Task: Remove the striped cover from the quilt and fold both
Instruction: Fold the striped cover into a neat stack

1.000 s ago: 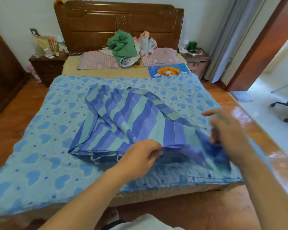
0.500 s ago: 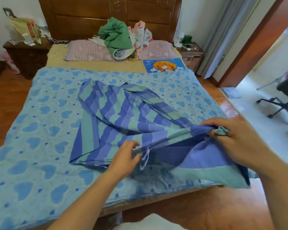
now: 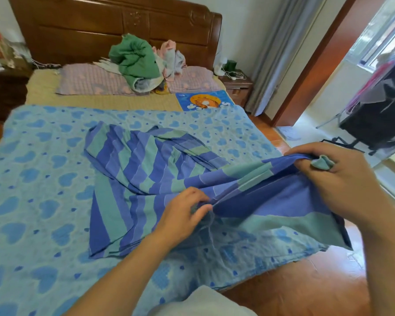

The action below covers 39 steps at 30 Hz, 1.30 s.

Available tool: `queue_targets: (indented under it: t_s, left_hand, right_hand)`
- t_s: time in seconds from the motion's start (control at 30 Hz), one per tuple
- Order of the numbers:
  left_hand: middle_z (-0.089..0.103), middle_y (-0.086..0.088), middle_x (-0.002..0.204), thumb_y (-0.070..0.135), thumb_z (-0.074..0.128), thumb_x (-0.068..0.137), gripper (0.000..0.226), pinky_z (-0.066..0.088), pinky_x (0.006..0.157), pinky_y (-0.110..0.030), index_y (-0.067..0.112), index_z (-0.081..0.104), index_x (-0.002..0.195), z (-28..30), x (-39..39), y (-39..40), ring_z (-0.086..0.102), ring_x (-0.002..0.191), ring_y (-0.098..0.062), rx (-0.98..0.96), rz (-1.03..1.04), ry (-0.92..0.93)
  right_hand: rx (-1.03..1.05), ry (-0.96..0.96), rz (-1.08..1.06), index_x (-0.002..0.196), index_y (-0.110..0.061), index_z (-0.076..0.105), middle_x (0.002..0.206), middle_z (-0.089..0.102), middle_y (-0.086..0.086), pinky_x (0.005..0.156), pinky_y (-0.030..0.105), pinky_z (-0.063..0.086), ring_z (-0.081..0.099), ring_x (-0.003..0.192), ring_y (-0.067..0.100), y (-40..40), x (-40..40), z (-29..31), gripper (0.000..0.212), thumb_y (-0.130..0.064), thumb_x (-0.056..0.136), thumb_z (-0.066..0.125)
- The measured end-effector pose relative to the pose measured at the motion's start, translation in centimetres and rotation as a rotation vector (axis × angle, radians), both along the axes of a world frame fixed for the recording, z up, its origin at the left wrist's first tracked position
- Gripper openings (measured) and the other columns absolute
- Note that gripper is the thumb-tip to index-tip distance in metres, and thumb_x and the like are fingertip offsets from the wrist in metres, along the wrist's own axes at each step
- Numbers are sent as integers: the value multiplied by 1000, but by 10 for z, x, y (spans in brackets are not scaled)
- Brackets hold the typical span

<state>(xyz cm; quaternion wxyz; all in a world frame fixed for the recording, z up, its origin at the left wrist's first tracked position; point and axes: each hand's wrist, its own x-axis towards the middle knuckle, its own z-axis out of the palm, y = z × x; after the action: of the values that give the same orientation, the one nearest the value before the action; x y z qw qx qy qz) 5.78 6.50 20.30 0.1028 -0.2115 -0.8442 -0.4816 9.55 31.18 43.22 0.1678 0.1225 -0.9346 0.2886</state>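
The striped cover [image 3: 132, 179], in blue and teal bands, lies crumpled on top of the light blue quilt [image 3: 39, 201] with its heart print, which is spread flat over the bed. My left hand [image 3: 185, 213] pinches the cover's near edge at the middle. My right hand [image 3: 338, 176] grips a bunched corner of the cover and holds it lifted over the bed's right edge, with a teal tip poking out between the fingers. The cover's plain blue inner side shows between my hands.
Two pink pillows [image 3: 89, 80] and a heap of green and pink clothes [image 3: 135, 60] lie by the wooden headboard [image 3: 114, 26]. Nightstands stand at both sides. A curtain [image 3: 281, 53], a doorway and a black office chair [image 3: 374, 119] are at the right. Wooden floor surrounds the bed.
My right hand has taken hold of the cover's corner and lifted it rightwards. My left hand moved along the near edge and pinched it. The view shifted closer and to the right.
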Motion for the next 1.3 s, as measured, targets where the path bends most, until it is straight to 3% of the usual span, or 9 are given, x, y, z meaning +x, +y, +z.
queue_targets:
  t_s: [0.17,0.33,0.5,0.63,0.73,0.83,1.0,1.1,1.3]
  left_hand:
    - [67,13,87,21,64,95,13,54,79,-33,29,64,85,4,-10,-22,66,85,-10,173,9,-139]
    - [53,4,74,43,34,92,15,46,58,-41,29,39,88,39,-44,-70,49,65,-23,-217,103,8]
    - [54,17,75,45,45,86,13,37,52,-35,33,48,91,93,-73,-96,47,58,-4,-438,-69,-34]
    - [53,33,98,45,44,88,16,41,62,-31,49,45,103,117,-93,-103,52,85,9,-609,-165,228]
    - [60,1,123,5,62,87,24,52,68,-38,9,63,111,138,-110,-105,60,95,-25,-700,-82,501]
    - [60,-21,112,-11,58,83,14,50,50,-45,-4,63,95,140,-108,-82,55,66,-38,-585,118,533]
    - [9,-4,166,-2,54,86,24,26,42,-31,9,62,106,93,-96,-43,46,63,-30,-730,50,322]
    - [16,-7,164,-6,62,74,65,10,38,-28,29,54,128,66,-86,-40,39,52,-31,-784,-11,326]
    - [41,-6,137,19,39,83,38,43,55,-32,32,45,118,34,-62,-29,54,77,-37,-456,102,338]
  right_hand:
    - [72,-16,14,90,-33,72,94,65,-34,72,-1,35,59,89,-11,0,-10,2,29,-5,87,66]
    - [57,-197,104,88,-43,71,89,72,-22,72,5,42,65,86,-1,4,-14,-6,33,-10,89,66]
    - [48,-207,151,92,-41,73,90,73,-16,73,13,47,67,84,3,12,-18,-4,31,-10,89,67]
    - [20,-231,196,93,-38,74,88,73,-14,72,9,45,66,81,2,9,-16,2,35,-4,87,68]
    - [9,-267,207,89,-40,74,88,73,-17,72,4,43,66,83,-2,3,-15,4,41,0,86,68]
    - [-39,-274,211,87,-42,75,89,73,-17,74,5,44,66,85,-1,-2,-14,5,46,4,85,68]
    - [-45,-215,153,91,-39,75,89,73,-12,71,10,46,66,82,5,7,-14,7,29,-12,85,69]
    - [-93,-201,112,91,-36,75,84,72,-8,67,14,46,64,76,6,12,-17,9,24,-15,86,68]
    - [-230,-228,112,87,-31,76,80,72,-5,64,14,46,60,70,3,-5,-30,20,25,-7,88,68]
